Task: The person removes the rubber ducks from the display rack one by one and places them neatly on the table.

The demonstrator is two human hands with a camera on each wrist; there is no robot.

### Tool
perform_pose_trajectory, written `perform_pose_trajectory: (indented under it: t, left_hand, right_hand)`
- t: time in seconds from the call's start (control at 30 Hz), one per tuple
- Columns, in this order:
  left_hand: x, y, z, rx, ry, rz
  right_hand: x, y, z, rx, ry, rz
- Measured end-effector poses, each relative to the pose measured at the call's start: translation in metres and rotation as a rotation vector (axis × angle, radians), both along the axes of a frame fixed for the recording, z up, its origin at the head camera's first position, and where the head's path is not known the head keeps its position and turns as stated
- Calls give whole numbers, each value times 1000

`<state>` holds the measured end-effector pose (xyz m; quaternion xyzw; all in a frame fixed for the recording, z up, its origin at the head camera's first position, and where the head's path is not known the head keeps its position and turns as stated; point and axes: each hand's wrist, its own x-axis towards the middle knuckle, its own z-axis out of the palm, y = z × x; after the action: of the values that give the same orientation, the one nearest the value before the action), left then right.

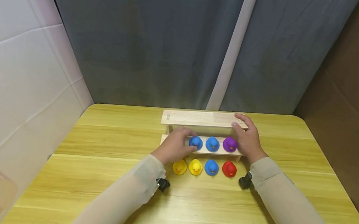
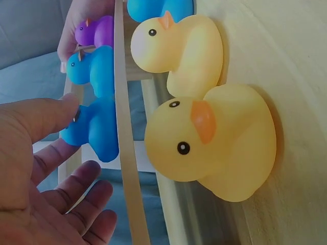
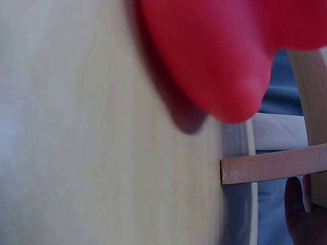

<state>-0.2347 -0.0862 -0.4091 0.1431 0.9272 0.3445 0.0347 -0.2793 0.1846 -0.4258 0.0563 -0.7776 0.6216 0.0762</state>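
With your left hand (image 1: pixel 176 147) pinching the leftmost blue duck (image 1: pixel 195 142) on the lower shelf (image 1: pixel 164 138), settle it flat before letting go; your right hand (image 1: pixel 250 139), grip unclear, is at the upper board (image 1: pixel 198 118).

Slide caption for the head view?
Left hand pinching the leftmost blue duck on the lower step of a wooden stand.

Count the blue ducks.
3: a blue duck gripped by the left hand on the lower shelf, another there beside the purple duck, the third on the table beside the red duck.
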Motion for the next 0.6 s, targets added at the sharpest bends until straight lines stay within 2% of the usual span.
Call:
perform_pose_trajectory:
  t: [0.5, 0.6]
  left_hand:
    - [-3, 0, 0, -10, -4, -20]
    - [-3, 0, 0, -1, -12, -13]
  right_hand:
    - [2, -2, 3, -3, 8, -1]
    - [0, 0, 0, 4, 12, -2]
